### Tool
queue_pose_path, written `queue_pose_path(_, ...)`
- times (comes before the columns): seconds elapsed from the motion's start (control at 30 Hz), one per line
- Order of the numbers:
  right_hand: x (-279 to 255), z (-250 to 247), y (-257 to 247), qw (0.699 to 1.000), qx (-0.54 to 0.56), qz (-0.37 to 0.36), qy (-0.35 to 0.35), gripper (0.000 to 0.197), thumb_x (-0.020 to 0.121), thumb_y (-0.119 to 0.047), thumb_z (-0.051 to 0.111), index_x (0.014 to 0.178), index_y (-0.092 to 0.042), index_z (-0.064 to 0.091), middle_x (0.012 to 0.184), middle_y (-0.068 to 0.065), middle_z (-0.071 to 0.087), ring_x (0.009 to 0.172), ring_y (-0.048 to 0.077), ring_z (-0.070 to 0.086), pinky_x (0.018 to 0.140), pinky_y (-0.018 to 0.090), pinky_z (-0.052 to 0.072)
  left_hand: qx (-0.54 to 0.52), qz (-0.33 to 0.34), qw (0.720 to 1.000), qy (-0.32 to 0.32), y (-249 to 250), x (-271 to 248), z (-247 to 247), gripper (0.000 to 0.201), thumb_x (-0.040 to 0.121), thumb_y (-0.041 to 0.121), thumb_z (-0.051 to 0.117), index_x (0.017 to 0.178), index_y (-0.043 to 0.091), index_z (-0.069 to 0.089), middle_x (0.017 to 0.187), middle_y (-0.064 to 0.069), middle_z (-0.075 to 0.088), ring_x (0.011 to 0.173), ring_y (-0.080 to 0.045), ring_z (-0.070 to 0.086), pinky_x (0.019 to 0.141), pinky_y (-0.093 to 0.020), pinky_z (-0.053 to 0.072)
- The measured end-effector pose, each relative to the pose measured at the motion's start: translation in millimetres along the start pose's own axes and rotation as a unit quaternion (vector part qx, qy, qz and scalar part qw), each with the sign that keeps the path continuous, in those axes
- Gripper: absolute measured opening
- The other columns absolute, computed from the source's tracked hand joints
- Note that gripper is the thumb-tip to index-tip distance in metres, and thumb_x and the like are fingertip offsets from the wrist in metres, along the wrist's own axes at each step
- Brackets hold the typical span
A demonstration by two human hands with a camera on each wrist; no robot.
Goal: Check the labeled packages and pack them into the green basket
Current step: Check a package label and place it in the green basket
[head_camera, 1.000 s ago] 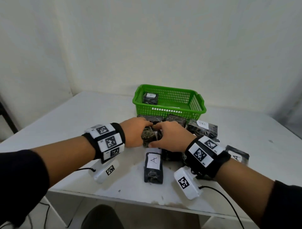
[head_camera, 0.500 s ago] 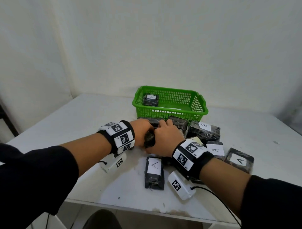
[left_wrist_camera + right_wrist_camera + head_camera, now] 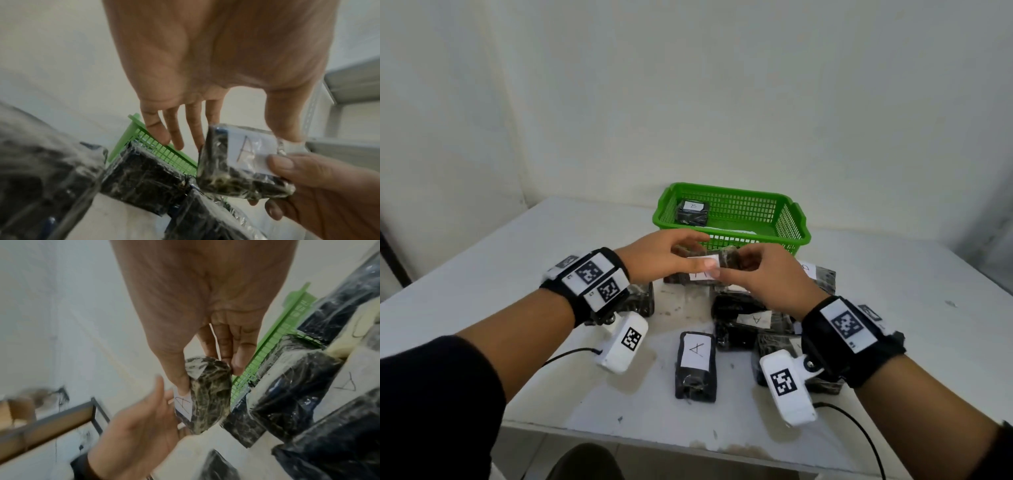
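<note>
A small dark plastic-wrapped package with a white label marked A is held in the air just in front of the green basket. My right hand pinches it, thumb on the label and fingers underneath. My left hand is at its left end with straight fingers that touch it without gripping. One package labelled B lies in the basket's left end.
Several more wrapped packages lie on the white table below and right of my hands, among them one marked A near the front edge, another A and a B. Walls stand behind and left.
Both hands were down on a package among the pile. They have since risen with it, its A label now faces up, and the left fingers have straightened.
</note>
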State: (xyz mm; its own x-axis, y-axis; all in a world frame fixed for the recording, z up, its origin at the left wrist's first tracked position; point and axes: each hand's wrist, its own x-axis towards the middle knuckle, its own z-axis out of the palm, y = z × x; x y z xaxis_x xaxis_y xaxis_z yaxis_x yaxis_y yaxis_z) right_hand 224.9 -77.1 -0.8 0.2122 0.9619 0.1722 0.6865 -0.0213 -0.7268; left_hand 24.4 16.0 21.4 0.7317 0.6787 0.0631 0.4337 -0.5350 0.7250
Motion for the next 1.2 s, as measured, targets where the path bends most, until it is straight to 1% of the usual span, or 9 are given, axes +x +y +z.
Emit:
queue_pose_path(0.07,-4.0,-8.8,3.4,0.998,0.063,0.013,-0.002,0.066,0.061,-0.073,0.080,0.101,-0.021,0.078,0.093,-0.001,0.079,0.085,0.019,0.074,0.078,0.036,0.059,-0.091,-0.011,0.996,0.004,-3.7,-1.1,6.0,0.051,0.089,0.031,0.068,0.137,0.020,0.054,0.128,0.003,0.063,0.113,-0.014,0.063,0.095,-0.034,0.054)
queue_pose_path(0.17,-13.1,-19.4,3.9,0.989,0.140,0.032,-0.024,0.040,0.082,-0.048,0.083,0.110,-0.019,0.077,0.098,-0.001,0.080,0.079,0.008,0.072,0.067,0.017,0.056,-0.220,-0.023,0.975,0.017,-3.5,-3.9,16.5,0.034,0.090,0.016,0.067,0.123,0.009,0.064,0.117,-0.010,0.070,0.104,-0.021,0.070,0.088,-0.038,0.058)
queue_pose_path(0.23,-16.4,-21.2,5.9,0.984,0.167,0.042,-0.034,0.036,0.087,-0.038,0.081,0.115,-0.016,0.074,0.102,0.000,0.079,0.077,0.006,0.072,0.068,0.013,0.056,-0.235,-0.018,0.971,0.033,-1.6,-5.3,21.9,0.028,0.090,0.015,0.068,0.117,0.007,0.067,0.112,-0.011,0.072,0.101,-0.022,0.071,0.088,-0.040,0.059)
queue_pose_path(0.33,-16.1,-17.4,11.0,0.982,0.183,0.046,-0.033,0.047,0.086,-0.039,0.082,0.124,-0.014,0.070,0.110,-0.002,0.078,0.092,0.012,0.076,0.086,0.027,0.062,-0.226,-0.012,0.973,0.037,2.0,-5.3,27.8,0.027,0.089,0.018,0.069,0.114,0.008,0.068,0.108,-0.010,0.073,0.097,-0.021,0.072,0.087,-0.040,0.059)
queue_pose_path(0.47,-16.9,-15.2,11.0,0.970,0.241,0.035,-0.016,0.034,0.088,-0.028,0.081,0.116,-0.009,0.074,0.109,0.005,0.079,0.100,0.019,0.076,0.084,0.031,0.064,-0.234,-0.001,0.971,0.045,6.4,-5.3,32.1,0.036,0.086,0.024,0.071,0.118,0.009,0.067,0.109,-0.007,0.074,0.097,-0.020,0.072,0.086,-0.042,0.059)
queue_pose_path(0.57,-15.4,-13.2,13.3,0.969,0.245,0.032,-0.008,0.047,0.085,-0.037,0.084,0.120,-0.008,0.073,0.110,0.006,0.079,0.100,0.021,0.076,0.086,0.036,0.064,-0.249,-0.004,0.968,0.039,7.3,-7.5,35.0,0.046,0.078,0.036,0.073,0.117,0.013,0.069,0.099,0.002,0.074,0.083,-0.008,0.069,0.082,-0.039,0.058)
queue_pose_path(0.77,-13.2,-14.2,11.2,0.961,0.273,0.032,-0.024,0.029,0.087,-0.026,0.082,0.110,-0.008,0.076,0.113,0.016,0.077,0.108,0.032,0.073,0.090,0.043,0.063,-0.199,0.021,0.977,0.073,10.8,-8.0,35.9,0.025,0.090,0.020,0.069,0.113,0.011,0.072,0.092,-0.001,0.075,0.064,-0.001,0.065,0.072,-0.031,0.056)
queue_pose_path(1.0,-14.4,-15.4,9.1,0.966,0.256,0.013,-0.021,0.035,0.087,-0.038,0.081,0.109,-0.011,0.078,0.109,0.010,0.079,0.106,0.029,0.075,0.093,0.045,0.062,-0.225,-0.003,0.973,0.044,10.8,-10.7,35.1,0.035,0.086,0.032,0.070,0.117,0.015,0.069,0.104,-0.003,0.075,0.092,-0.017,0.073,0.083,-0.042,0.059)
queue_pose_path(1.2,-14.2,-15.6,8.2,0.960,0.274,0.030,-0.048,0.031,0.087,-0.016,0.082,0.116,-0.011,0.072,0.107,0.006,0.080,0.100,0.028,0.077,0.095,0.041,0.061,-0.254,-0.009,0.965,0.055,11.7,-11.0,31.6,0.030,0.090,0.021,0.068,0.119,0.014,0.066,0.106,-0.005,0.075,0.092,-0.020,0.074,0.080,-0.042,0.058)
